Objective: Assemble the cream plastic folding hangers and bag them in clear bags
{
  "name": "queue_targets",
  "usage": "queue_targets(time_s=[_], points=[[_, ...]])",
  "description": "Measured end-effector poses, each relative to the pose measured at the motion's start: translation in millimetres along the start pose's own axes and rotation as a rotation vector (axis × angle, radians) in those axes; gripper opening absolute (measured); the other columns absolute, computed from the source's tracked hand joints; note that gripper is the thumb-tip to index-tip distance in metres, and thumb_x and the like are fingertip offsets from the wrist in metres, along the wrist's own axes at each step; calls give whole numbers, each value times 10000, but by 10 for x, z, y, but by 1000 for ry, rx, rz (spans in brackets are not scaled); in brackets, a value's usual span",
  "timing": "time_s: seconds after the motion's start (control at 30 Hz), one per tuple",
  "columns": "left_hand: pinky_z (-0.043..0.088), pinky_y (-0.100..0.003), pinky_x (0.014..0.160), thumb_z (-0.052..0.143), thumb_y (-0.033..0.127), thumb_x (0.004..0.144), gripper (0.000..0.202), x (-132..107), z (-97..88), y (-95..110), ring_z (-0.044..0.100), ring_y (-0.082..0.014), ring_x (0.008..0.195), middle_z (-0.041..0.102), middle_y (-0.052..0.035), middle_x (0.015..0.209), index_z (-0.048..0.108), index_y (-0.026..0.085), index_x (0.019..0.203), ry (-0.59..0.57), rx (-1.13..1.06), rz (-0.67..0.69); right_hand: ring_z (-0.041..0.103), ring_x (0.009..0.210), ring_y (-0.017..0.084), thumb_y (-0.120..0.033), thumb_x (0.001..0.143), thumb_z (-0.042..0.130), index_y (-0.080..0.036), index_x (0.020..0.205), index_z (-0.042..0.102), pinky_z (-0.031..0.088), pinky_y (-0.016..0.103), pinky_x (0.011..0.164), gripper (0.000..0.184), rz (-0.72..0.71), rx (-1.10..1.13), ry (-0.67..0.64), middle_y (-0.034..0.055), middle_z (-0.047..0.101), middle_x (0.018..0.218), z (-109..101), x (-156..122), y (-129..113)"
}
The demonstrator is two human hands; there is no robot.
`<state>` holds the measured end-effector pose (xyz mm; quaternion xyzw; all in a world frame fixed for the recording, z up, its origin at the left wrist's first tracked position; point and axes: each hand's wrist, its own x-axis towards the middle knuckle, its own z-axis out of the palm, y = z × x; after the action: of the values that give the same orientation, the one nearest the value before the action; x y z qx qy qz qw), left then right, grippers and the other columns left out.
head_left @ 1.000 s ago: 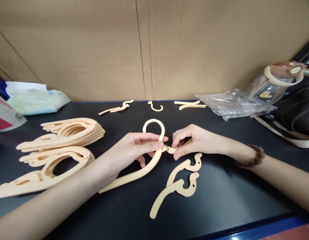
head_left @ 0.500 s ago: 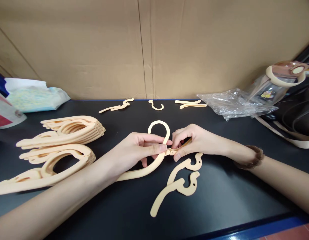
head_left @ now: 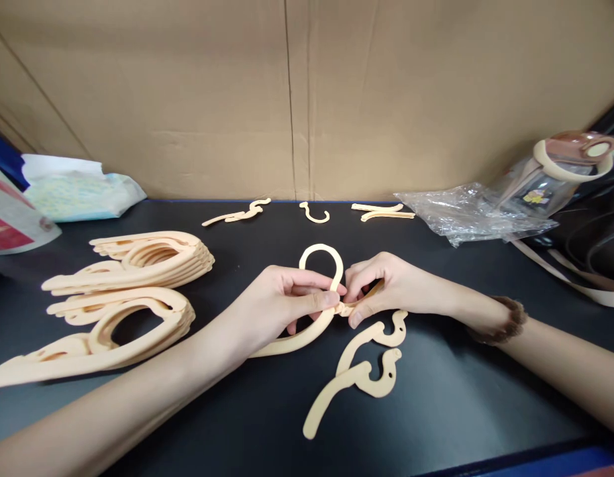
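Left hand (head_left: pixel 279 298) pinching hook (head_left: pixel 338 266) at its base. Right hand (head_left: pixel 389 285) gripping bar (head_left: pixel 355 307) just right of hook: near end at hook base, long axis roughly rightward, partly hidden. Two loose bars (head_left: pixel 330 392) on near-right side of hook, right hand closer.

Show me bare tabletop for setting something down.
Free: black tabletop between the two loose front pieces and the right forearm; also between those pieces and the left forearm. Crowded: left side with stacked pieces; back right with plastic wrap and bottle.
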<state>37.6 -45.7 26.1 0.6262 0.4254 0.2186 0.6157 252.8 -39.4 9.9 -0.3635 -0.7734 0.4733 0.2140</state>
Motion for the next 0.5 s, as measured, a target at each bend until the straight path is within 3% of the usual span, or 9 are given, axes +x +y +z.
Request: queue_targets(time_s=[0.23, 0.37, 0.5], points=[[299, -135, 402, 696, 365, 758, 234, 22, -1, -8, 381, -60, 511, 556, 30, 600, 743, 167, 873, 35, 74, 19, 528, 635, 98, -388, 704, 776, -183, 769, 747, 410, 225, 556, 217, 17, -22, 17, -15, 619, 739, 4, -2, -14], [301, -145, 406, 690, 364, 760, 219, 6, 12, 12, 402, -63, 514, 601, 27, 635, 739, 173, 857, 65, 103, 20, 506, 622, 96, -403, 710, 767, -179, 745, 735, 394, 229, 546, 229, 23, -29, 28, -15, 605, 730, 14, -5, -27], [408, -154, 565, 670, 296, 791, 134, -12, 17, 13, 535, -79, 632, 677, 23, 726, 736, 180, 808, 152, 193, 147, 467, 583, 83, -395, 716, 760, -167, 744, 724, 358, 223, 508, 232, 50, -44, 109, -17, 604, 712, 49, 28, -35]])
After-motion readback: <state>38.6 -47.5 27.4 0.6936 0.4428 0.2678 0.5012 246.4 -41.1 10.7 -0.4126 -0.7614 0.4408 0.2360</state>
